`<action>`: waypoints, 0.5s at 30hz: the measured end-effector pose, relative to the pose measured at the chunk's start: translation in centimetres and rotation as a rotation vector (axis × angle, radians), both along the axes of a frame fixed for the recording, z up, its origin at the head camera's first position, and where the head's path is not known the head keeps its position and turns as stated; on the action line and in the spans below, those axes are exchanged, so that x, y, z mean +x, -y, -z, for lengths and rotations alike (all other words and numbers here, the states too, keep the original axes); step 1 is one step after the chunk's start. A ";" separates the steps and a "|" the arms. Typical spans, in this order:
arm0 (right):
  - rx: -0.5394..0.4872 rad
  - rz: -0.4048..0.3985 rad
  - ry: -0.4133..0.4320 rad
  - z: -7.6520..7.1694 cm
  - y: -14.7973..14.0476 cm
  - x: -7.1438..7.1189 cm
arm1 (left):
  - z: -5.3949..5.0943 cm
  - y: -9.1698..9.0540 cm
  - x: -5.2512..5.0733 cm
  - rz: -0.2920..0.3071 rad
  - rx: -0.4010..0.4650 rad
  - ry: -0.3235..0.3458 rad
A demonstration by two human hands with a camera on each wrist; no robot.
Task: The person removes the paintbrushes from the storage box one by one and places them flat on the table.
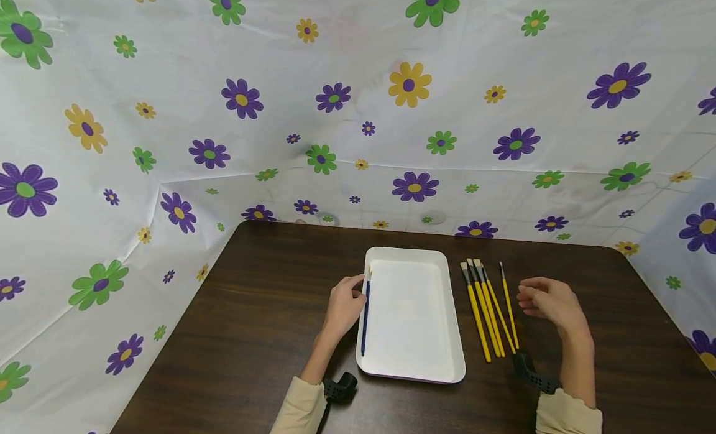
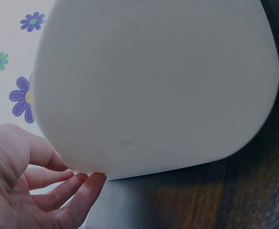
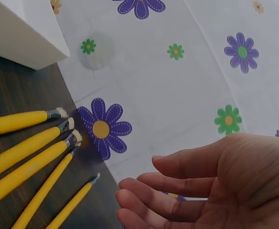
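Note:
A white rectangular tray lies on the table, with a blue-handled paintbrush lengthwise along its inner left side. My left hand touches the tray's left rim beside the brush's upper part, index finger and thumb apart. In the left wrist view, its fingertips meet the edge of the pale tray; the brush is hidden there. My right hand hovers right of several yellow-handled paintbrushes, fingers loosely bent around nothing. The right wrist view shows that hand apart from the bristle ends.
The dark brown table meets a white flower-patterned cloth behind and at both sides. The yellow brushes lie right of the tray, bristles pointing away, the thinnest brush slightly apart. A black wrist mount sits on the left arm.

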State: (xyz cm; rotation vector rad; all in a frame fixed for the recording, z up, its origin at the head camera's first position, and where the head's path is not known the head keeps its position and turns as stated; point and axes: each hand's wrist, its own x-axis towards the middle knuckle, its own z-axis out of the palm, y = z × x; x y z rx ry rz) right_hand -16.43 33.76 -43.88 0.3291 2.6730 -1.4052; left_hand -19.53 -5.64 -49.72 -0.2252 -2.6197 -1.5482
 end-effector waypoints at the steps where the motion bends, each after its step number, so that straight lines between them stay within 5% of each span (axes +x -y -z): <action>1: 0.001 0.000 -0.002 0.0 0.1 -0.1 | 0.0 0.0 0.0 0.000 -0.001 0.001; 9: 0.045 0.028 -0.019 1.1 0.4 -1.1 | 0.0 0.1 0.0 0.003 0.000 0.002; 15: 0.070 0.018 -0.026 -0.6 2.4 -0.8 | -0.1 0.1 0.0 0.003 0.000 0.008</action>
